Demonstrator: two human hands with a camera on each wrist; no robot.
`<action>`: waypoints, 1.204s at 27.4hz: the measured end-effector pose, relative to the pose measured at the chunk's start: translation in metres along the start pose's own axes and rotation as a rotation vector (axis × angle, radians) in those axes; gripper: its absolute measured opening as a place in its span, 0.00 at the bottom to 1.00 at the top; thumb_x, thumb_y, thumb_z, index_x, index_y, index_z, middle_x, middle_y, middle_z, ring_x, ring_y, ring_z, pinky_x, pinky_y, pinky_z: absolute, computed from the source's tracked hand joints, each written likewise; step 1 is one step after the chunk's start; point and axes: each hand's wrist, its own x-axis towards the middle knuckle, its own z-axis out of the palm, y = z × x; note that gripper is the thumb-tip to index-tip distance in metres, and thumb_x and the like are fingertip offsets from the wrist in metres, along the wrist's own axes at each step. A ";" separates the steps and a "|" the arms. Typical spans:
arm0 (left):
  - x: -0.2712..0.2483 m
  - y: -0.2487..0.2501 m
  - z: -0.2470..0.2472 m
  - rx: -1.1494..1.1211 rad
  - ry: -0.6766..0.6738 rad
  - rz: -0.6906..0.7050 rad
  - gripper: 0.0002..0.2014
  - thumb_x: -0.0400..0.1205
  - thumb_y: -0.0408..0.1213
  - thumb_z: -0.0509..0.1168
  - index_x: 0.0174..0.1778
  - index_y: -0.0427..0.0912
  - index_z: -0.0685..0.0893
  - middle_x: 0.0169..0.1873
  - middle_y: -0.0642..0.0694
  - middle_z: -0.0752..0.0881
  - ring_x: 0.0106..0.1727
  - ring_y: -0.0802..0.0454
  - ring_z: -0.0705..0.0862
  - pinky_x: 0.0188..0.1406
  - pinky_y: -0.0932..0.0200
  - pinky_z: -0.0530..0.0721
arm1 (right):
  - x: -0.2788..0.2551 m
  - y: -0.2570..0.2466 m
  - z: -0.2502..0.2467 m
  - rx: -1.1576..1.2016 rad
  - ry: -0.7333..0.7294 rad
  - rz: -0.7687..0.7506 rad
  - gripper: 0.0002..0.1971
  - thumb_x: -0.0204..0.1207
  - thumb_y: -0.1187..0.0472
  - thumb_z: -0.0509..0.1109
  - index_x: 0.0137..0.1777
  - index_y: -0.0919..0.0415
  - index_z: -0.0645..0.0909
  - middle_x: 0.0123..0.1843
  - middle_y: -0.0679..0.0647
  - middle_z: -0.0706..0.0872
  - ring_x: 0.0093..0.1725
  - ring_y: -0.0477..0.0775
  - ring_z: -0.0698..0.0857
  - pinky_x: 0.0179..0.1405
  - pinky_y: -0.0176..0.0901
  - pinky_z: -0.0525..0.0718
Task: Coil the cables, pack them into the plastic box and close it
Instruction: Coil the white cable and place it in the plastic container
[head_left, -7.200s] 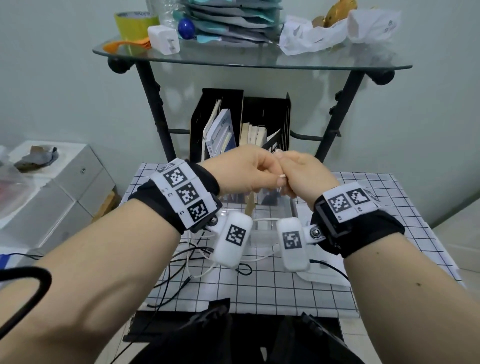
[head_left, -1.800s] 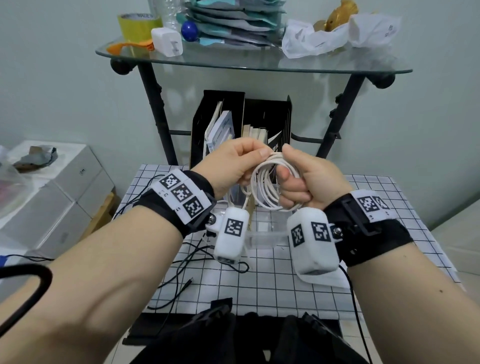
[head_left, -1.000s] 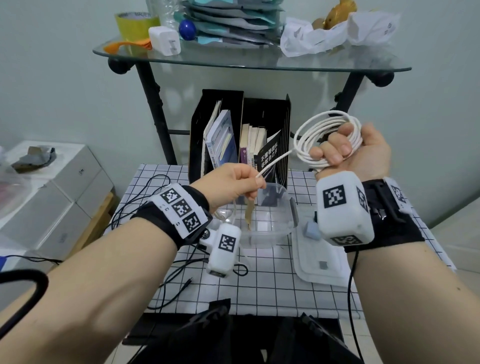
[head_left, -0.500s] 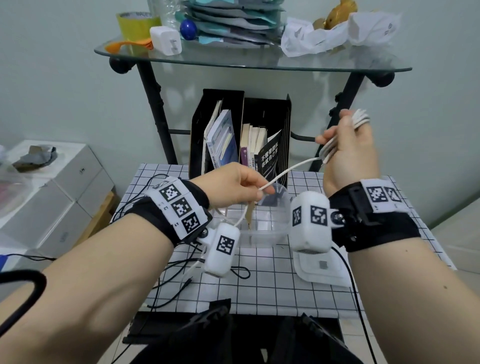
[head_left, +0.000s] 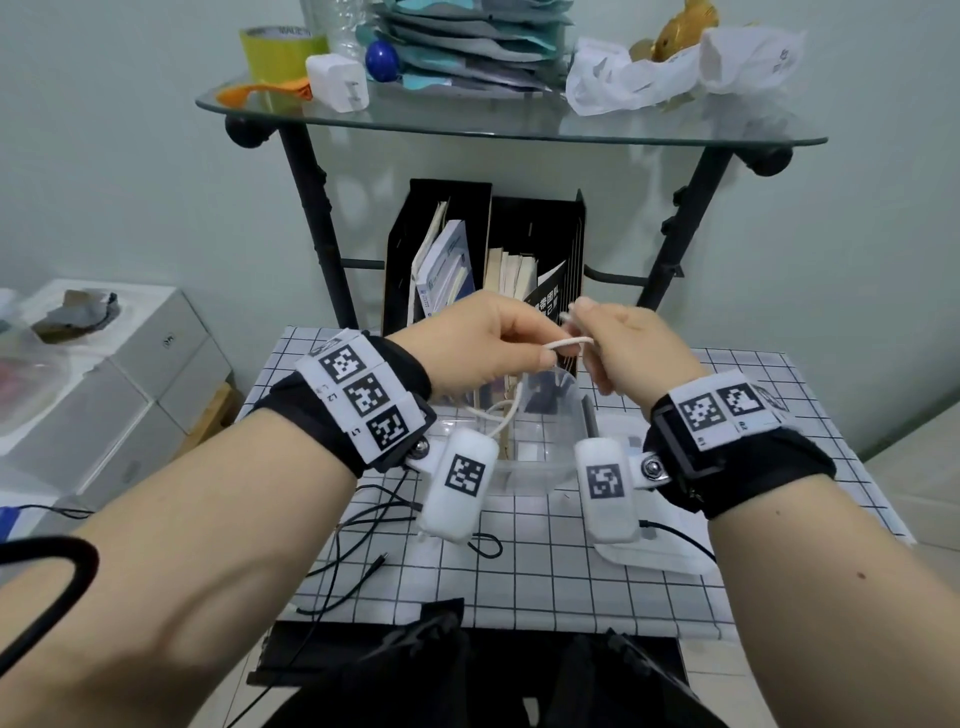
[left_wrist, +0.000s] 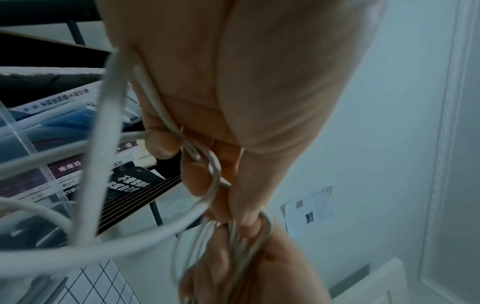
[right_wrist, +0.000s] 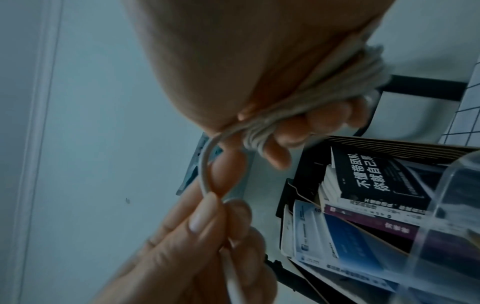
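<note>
Both hands are raised close together above the clear plastic box (head_left: 558, 421) on the grid-patterned table. My right hand (head_left: 589, 325) grips a bundle of white cable (right_wrist: 275, 121) coiled into several loops. My left hand (head_left: 545, 357) pinches the free end of the same white cable (head_left: 569, 342), which bends in a small loop (right_wrist: 205, 176) between the two hands. Wide loops of the cable (left_wrist: 103, 156) hang in front of the left wrist camera, and a strand drops toward the box. The box's lid (head_left: 672, 560) lies flat to its right. Loose black cables (head_left: 358, 525) lie on the table's left side.
A black file holder (head_left: 530, 249) with books stands behind the box, under a glass shelf (head_left: 509, 124) on black legs carrying tape, a charger and bags. White boxes (head_left: 130, 374) stand to the left of the table.
My right hand has come down from its raised position with the coil and met the left hand above the box. The straight stretch of cable between the hands has shortened to a small loop.
</note>
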 end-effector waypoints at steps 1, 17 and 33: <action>0.000 -0.002 -0.001 -0.023 0.034 -0.004 0.08 0.81 0.34 0.68 0.53 0.46 0.88 0.33 0.55 0.87 0.37 0.59 0.81 0.42 0.62 0.82 | -0.004 -0.003 -0.001 -0.022 -0.041 0.021 0.29 0.84 0.42 0.53 0.29 0.59 0.77 0.18 0.49 0.75 0.20 0.46 0.73 0.31 0.42 0.74; -0.008 -0.044 -0.004 -0.079 0.184 -0.179 0.05 0.78 0.35 0.71 0.46 0.51 0.86 0.27 0.63 0.83 0.29 0.67 0.78 0.33 0.73 0.76 | -0.011 -0.004 -0.005 0.582 -0.230 0.117 0.24 0.85 0.46 0.58 0.31 0.61 0.74 0.15 0.47 0.60 0.15 0.47 0.56 0.25 0.40 0.59; -0.011 -0.048 0.000 0.032 0.150 -0.230 0.06 0.82 0.38 0.66 0.50 0.47 0.87 0.45 0.52 0.89 0.47 0.56 0.86 0.52 0.60 0.84 | -0.003 -0.021 -0.025 1.395 -0.240 0.083 0.27 0.83 0.38 0.52 0.31 0.56 0.75 0.13 0.46 0.63 0.11 0.44 0.62 0.20 0.36 0.70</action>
